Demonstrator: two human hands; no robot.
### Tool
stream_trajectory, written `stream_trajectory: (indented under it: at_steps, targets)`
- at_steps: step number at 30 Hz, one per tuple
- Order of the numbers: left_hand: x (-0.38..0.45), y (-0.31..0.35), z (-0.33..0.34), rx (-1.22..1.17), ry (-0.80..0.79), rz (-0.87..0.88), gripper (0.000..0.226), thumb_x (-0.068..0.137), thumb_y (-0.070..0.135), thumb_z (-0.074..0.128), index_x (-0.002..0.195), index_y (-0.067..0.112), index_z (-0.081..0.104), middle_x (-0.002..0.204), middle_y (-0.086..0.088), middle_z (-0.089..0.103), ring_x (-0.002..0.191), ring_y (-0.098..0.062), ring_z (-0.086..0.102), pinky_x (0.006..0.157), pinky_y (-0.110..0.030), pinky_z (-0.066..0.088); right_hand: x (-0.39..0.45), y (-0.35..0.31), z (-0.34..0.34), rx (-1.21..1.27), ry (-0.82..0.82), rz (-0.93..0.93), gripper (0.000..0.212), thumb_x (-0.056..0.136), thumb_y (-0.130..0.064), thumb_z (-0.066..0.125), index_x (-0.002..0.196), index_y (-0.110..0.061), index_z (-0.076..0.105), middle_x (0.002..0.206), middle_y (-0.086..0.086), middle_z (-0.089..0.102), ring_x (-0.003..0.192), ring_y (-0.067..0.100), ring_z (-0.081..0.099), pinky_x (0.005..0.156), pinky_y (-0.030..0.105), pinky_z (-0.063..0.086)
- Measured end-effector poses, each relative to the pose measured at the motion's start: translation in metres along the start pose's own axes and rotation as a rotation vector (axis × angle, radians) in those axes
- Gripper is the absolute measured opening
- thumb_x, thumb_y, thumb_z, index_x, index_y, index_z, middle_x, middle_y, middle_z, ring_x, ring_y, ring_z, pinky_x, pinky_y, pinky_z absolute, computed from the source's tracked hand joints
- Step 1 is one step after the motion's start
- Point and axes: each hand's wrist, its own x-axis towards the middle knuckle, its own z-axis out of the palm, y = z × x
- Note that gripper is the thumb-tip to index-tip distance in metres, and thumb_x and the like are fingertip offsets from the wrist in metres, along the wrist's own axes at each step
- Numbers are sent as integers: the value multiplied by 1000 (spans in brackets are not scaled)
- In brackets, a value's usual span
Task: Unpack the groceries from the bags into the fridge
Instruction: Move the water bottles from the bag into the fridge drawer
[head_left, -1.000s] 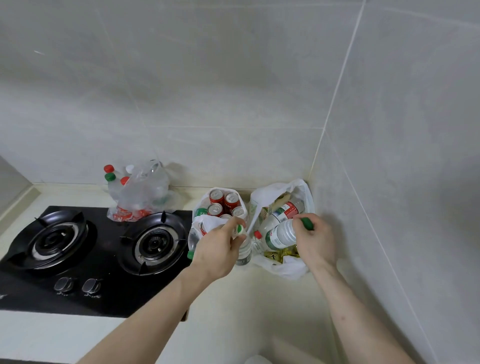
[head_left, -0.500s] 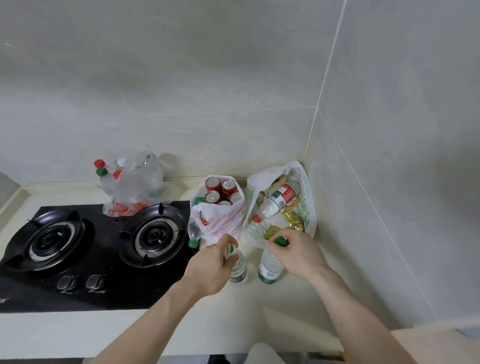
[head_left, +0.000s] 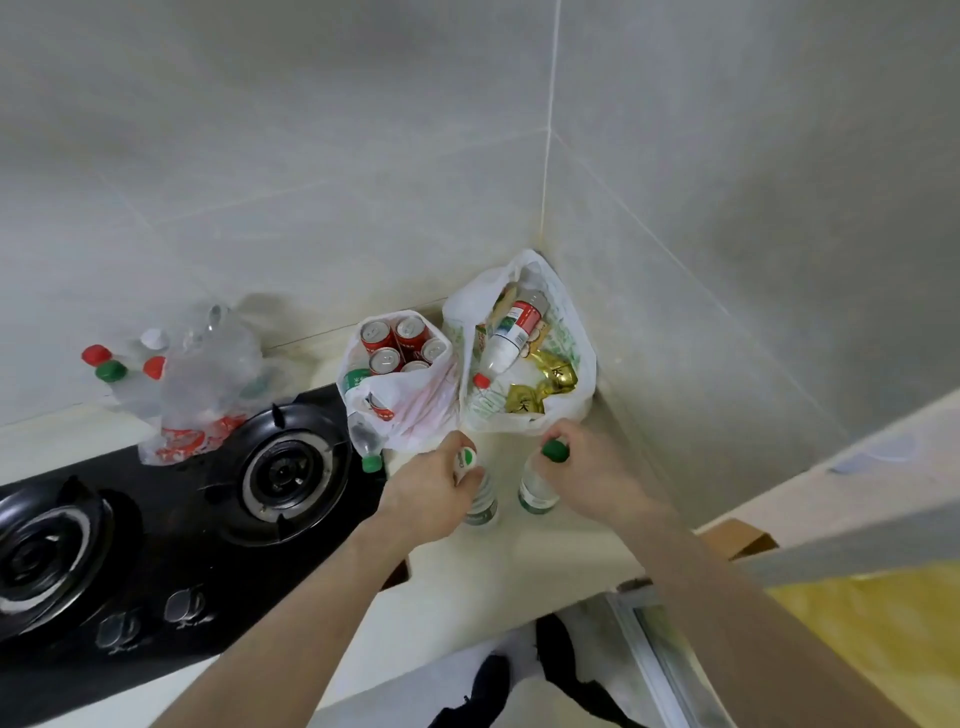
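Bottles: two stand upright near the counter's (head_left: 519, 566) front edge, just before the bags at its back right corner; the left hand (head_left: 431, 493) grips the white-capped one (head_left: 480, 506) by its neck, the right hand (head_left: 587, 475) the green-capped one (head_left: 537, 491). Held only at the top, either could slip or swing into the other on lifting; the small bottle (head_left: 363, 441) poking from the middle bag (head_left: 410, 410) over the hob (head_left: 171, 525) might roll out if jostled.

Two bottles (head_left: 535, 491) stand before two bags (head_left: 410, 415); hob (head_left: 156, 519) left; third bag (head_left: 208, 384) behind it.
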Motion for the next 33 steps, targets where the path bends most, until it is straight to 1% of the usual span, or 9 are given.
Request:
stream_trajectory:
  at_steps: [2, 5, 11, 14, 18, 21, 24, 30, 33]
  targets:
    - [0, 3, -1, 10, -15, 20, 21, 101, 45, 49, 117, 31, 48, 79, 1, 67, 75, -22, 64, 67, -37, 53, -8, 1, 9, -12, 27, 68, 12, 95, -38, 61, 103, -32, 55, 93, 0, 63, 80, 23, 63, 61, 34, 50]
    - [-5, 6, 1, 34, -19, 70, 19, 100, 45, 51, 108, 28, 48, 84, -2, 66, 82, -26, 64, 70, -39, 52, -24, 2, 18, -34, 99, 88, 15, 94, -38, 59, 100, -29, 49, 84, 2, 61, 73, 24, 62, 60, 34, 46]
    - [-34, 14, 9, 72, -66, 236, 15, 96, 46, 58, 99, 35, 48, 80, 6, 64, 75, -19, 63, 71, -45, 56, -90, 22, 12, -3, 228, 109, 18, 95, -41, 63, 99, -27, 52, 71, -3, 60, 63, 19, 57, 55, 32, 40]
    - [-53, 33, 11, 39, -97, 321, 12, 95, 42, 62, 98, 33, 54, 80, 7, 65, 76, -16, 62, 72, -42, 54, -138, 37, 4, 38, 326, 169, 18, 91, -42, 66, 95, -29, 53, 68, -5, 59, 66, 21, 60, 63, 35, 46]
    - [-84, 72, 29, 52, -215, 439, 10, 95, 40, 64, 99, 33, 58, 79, 7, 66, 75, -14, 62, 68, -37, 51, -213, 65, -8, 63, 354, 286, 18, 87, -44, 66, 96, -33, 55, 77, -6, 62, 67, 17, 63, 65, 40, 56]
    - [-113, 104, 57, 97, -303, 531, 12, 94, 41, 65, 99, 34, 57, 76, 8, 65, 71, -13, 62, 66, -36, 50, -270, 92, -14, 74, 356, 368, 19, 88, -44, 65, 99, -34, 53, 76, -9, 63, 62, 14, 60, 53, 33, 43]
    - [-143, 140, 90, 139, -395, 638, 13, 93, 42, 66, 99, 35, 57, 75, 8, 66, 69, -13, 61, 64, -35, 50, -328, 118, -19, 86, 419, 431, 20, 89, -44, 66, 100, -34, 52, 75, -11, 62, 62, 8, 56, 51, 29, 33]
    - [-195, 213, 160, 217, -637, 881, 9, 93, 43, 63, 96, 37, 57, 68, 14, 62, 59, -6, 54, 54, -28, 40, -429, 162, -23, 149, 562, 587, 19, 87, -40, 66, 97, -30, 54, 76, -6, 65, 67, 17, 61, 57, 32, 42]
    - [-222, 247, 188, 267, -735, 1009, 10, 93, 42, 61, 94, 34, 55, 70, 18, 59, 62, -8, 52, 59, -35, 43, -475, 175, -21, 214, 633, 708, 21, 85, -42, 66, 98, -31, 53, 80, -7, 67, 70, 14, 59, 58, 32, 41]
